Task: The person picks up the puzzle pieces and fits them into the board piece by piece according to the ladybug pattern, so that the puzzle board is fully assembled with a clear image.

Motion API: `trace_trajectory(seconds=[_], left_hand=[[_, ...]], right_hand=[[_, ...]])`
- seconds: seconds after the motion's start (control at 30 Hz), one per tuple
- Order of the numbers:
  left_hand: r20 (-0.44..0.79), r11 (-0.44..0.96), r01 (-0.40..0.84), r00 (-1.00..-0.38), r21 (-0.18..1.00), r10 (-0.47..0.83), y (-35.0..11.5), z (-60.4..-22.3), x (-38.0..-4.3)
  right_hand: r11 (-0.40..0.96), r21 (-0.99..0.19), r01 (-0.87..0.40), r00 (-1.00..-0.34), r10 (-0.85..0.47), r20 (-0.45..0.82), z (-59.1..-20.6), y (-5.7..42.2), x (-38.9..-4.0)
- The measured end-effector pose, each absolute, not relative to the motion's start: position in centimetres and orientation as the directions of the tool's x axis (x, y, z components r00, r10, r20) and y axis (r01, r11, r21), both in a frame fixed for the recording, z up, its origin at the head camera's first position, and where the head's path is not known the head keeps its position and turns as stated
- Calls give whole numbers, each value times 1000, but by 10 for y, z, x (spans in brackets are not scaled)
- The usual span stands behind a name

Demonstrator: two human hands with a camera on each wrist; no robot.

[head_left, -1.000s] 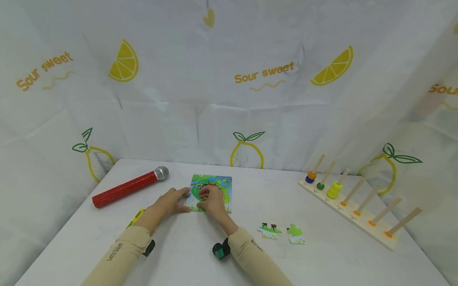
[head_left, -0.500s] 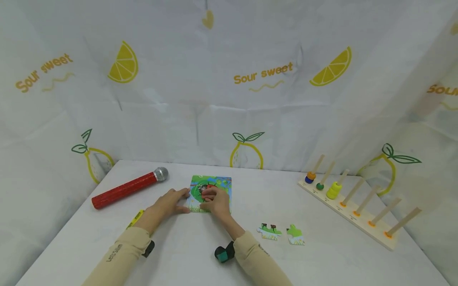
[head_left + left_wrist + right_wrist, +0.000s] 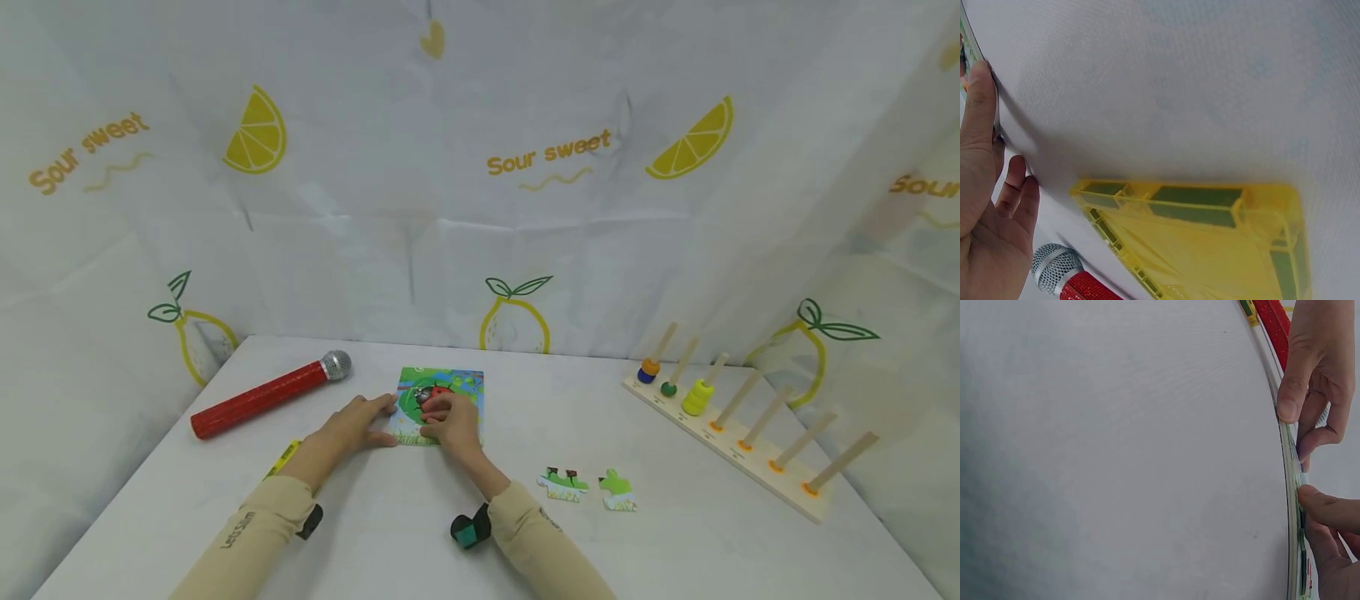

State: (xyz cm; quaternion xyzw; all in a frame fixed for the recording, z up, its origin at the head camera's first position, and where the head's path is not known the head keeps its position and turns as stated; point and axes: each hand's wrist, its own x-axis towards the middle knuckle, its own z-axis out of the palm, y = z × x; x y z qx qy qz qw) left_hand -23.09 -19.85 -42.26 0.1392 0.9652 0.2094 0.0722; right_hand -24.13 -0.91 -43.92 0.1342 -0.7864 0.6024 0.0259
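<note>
A square jigsaw puzzle (image 3: 468, 379) with a ladybird picture lies on the white table in the head view. My left hand (image 3: 345, 429) touches its left side, thumb near the front corner and the other fingers higher up the edge. Over the puzzle's lower middle, my right hand (image 3: 456, 427) has curled fingers and a thumb down on a puzzle piece, which they mostly hide. The right wrist view shows the puzzle edge-on, with the left hand's thumb (image 3: 1288, 407) at its rim. Two loose puzzle pieces, one wide (image 3: 562, 485) and one narrower (image 3: 617, 490), lie right of the right hand.
A red toy microphone (image 3: 262, 400) lies at the back left. Behind the left forearm is a yellow see-through plastic case (image 3: 1210, 244). A wooden peg board (image 3: 731, 446) with coloured beads on some of its pegs stands at the right.
My right hand has shifted slightly right across the puzzle, uncovering more of the ladybird. The left hand keeps its place at the puzzle's left edge, and the loose pieces stay put.
</note>
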Motion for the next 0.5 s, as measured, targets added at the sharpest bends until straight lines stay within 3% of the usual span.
trace_trajectory(seconds=[0.33, 0.5], left_hand=[[-80, 874, 250, -948, 417, 310, -197, -422, -232], [-68, 867, 262, -945, 424, 319, -198, -421, -229]], right_hand=[[102, -993, -57, -969, -245, 31, -425, 31, -241], [138, -990, -11, -967, -253, -24, -420, 74, -235]])
